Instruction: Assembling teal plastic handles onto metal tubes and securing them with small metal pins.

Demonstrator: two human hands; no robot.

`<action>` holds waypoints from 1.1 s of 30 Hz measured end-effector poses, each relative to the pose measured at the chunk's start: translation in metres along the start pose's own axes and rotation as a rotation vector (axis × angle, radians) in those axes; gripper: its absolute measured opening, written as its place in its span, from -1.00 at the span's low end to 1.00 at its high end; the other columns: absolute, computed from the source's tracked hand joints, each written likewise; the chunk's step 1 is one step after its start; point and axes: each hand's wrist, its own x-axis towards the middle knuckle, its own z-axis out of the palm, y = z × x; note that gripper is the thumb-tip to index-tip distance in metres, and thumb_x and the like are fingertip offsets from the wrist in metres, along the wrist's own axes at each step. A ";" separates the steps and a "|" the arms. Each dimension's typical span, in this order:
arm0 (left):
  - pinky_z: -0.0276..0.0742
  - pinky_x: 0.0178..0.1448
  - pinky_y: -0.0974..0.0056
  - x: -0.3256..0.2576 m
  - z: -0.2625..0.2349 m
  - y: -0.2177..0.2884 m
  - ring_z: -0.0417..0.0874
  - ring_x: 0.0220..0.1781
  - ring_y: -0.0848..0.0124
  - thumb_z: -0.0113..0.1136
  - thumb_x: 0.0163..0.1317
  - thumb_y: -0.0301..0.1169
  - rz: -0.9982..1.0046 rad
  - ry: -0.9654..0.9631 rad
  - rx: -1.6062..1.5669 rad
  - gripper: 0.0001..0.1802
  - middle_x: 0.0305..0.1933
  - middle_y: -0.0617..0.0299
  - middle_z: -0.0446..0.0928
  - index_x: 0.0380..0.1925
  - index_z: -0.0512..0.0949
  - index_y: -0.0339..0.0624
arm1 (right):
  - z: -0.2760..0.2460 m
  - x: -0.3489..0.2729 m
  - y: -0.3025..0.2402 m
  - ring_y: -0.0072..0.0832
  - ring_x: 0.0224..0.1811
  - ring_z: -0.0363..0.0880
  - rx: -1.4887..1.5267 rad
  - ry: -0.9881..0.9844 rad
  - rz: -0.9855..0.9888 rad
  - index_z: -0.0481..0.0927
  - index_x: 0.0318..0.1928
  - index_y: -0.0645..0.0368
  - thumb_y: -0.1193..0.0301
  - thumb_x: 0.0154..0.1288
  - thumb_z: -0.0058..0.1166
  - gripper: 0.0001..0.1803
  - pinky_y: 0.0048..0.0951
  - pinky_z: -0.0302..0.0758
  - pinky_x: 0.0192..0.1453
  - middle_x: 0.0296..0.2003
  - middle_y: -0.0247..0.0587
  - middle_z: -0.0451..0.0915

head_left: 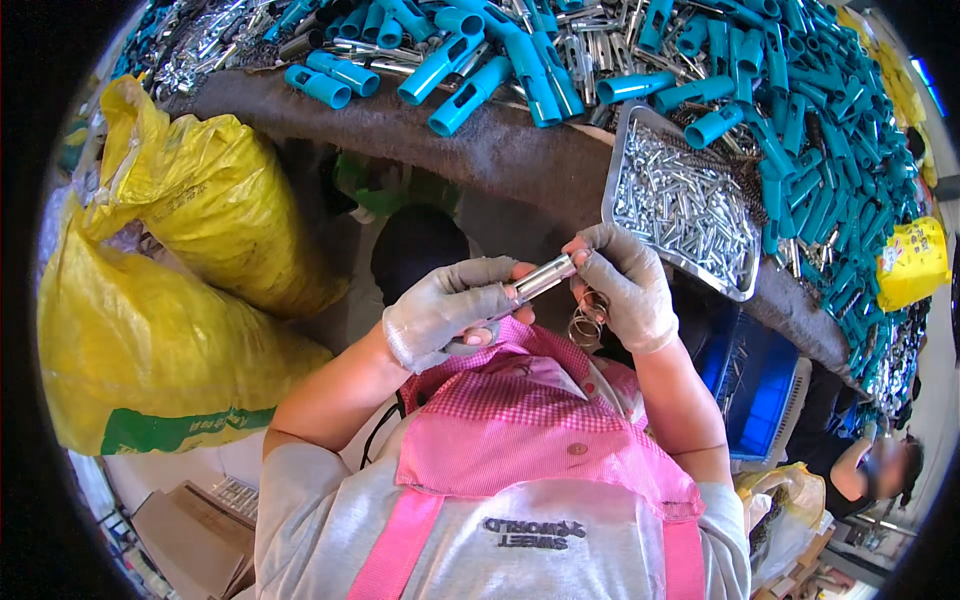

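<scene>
Both gloved hands pinch the metal tube point(545, 277) just below the tray point(640, 140): left hand point(450, 310) grips it, right hand point(630, 285) works its end with springs point(585, 325) hanging beneath. Looks mid-assembly; next needs steady alignment.

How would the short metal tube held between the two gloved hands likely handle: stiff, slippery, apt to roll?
The metal tube looks rigid, spanning straight between the left hand and right hand. Its polished, shiny surface probably makes it slippery, though the gloves should help grip. Being round, it would likely roll if set on the grey table.

gap btw hands & table edge point(480, 140) free | tray point(615, 175) R | sacks point(190, 230) L
</scene>
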 end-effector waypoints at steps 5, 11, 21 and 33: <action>0.09 -0.69 0.58 0.001 0.000 -0.009 0.32 -0.66 0.62 0.08 0.26 -0.46 -0.076 0.028 -0.110 -0.64 -0.28 0.06 0.55 0.08 0.42 -0.19 | -0.004 -0.005 0.011 -0.75 -0.70 0.28 0.028 0.022 -0.029 0.51 -0.22 0.25 0.45 0.33 -0.01 -0.88 -0.72 0.21 -0.64 -0.60 -0.35 0.45; 0.08 -0.67 0.57 0.003 -0.001 -0.022 0.34 -0.62 0.63 0.02 0.31 -0.45 -0.091 0.023 -0.216 -0.66 -0.21 0.07 0.57 0.09 0.43 -0.09 | -0.004 -0.014 0.013 -0.78 -0.61 0.32 -0.112 0.057 -0.068 0.45 -0.05 0.28 0.52 0.32 -0.05 -0.79 -0.73 0.25 -0.58 -0.43 -0.34 0.52; 0.21 -0.53 0.56 0.010 0.012 -0.037 0.32 -0.55 0.59 0.04 0.28 -0.52 0.077 0.065 -0.135 -0.70 -0.12 0.21 0.54 0.02 0.50 -0.15 | 0.008 -0.019 0.039 -0.70 -0.42 0.49 0.168 -0.022 0.022 0.31 0.07 0.28 0.58 0.26 -0.08 -0.65 -0.74 0.40 -0.40 -0.15 -0.15 0.60; 0.19 -0.60 0.55 0.017 0.008 -0.045 0.39 -0.58 0.57 -0.06 0.38 -0.39 -0.012 -0.032 -0.338 -0.71 -0.19 0.30 0.54 0.07 0.46 -0.02 | 0.014 -0.023 0.047 -0.63 -0.32 0.53 0.218 0.110 -0.047 0.29 0.15 0.28 0.62 0.26 -0.17 -0.59 -0.71 0.46 -0.29 -0.15 -0.13 0.59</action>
